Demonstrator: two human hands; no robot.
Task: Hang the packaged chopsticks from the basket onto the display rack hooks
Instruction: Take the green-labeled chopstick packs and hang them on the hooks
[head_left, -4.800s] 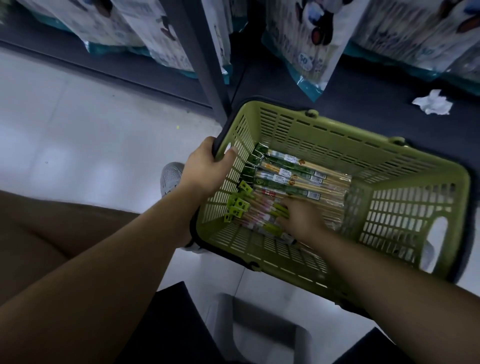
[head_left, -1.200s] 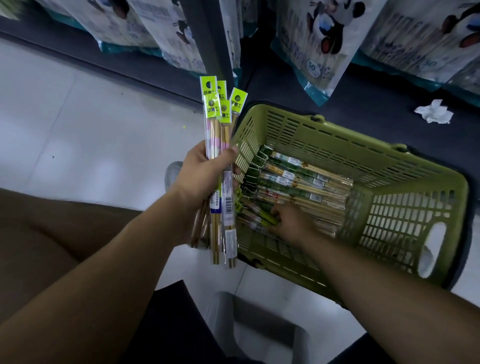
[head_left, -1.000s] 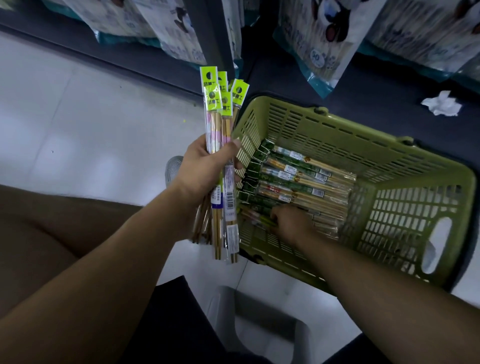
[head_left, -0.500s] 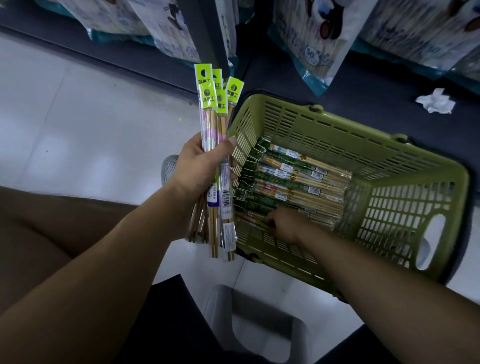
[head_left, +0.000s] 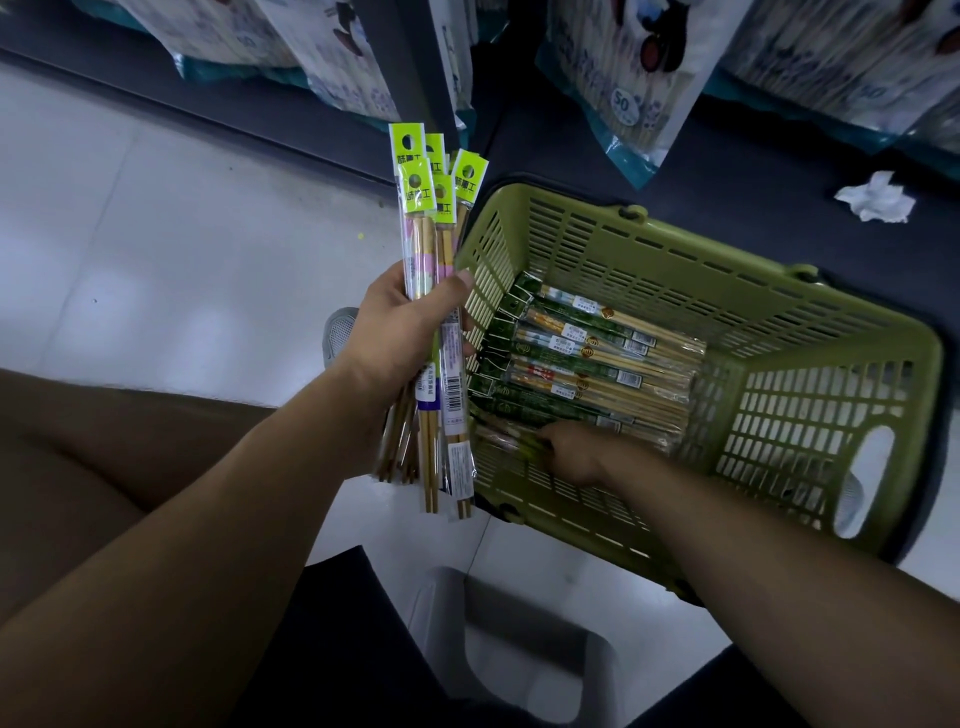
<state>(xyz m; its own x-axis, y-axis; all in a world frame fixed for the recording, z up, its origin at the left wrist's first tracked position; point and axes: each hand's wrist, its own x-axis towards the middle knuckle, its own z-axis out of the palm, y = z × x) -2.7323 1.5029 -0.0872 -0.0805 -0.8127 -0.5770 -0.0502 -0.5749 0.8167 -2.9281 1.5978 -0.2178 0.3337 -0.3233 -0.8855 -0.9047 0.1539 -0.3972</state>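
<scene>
Nearest the person, just before the basket, stands a grey stool. The right hand reaches into the basket at its near wall, fingers at a blurred pack; whether they grip it I cannot tell. Just left of the basket, outside its wall, the left hand is curled tight round a bundle of yellow-tagged chopstick packs, held upright with tags on top. Green chopstick packs lie flat on the basket's floor. Beyond the basket a crumpled tissue lies on the dark shelf, with printed bags farther still.
</scene>
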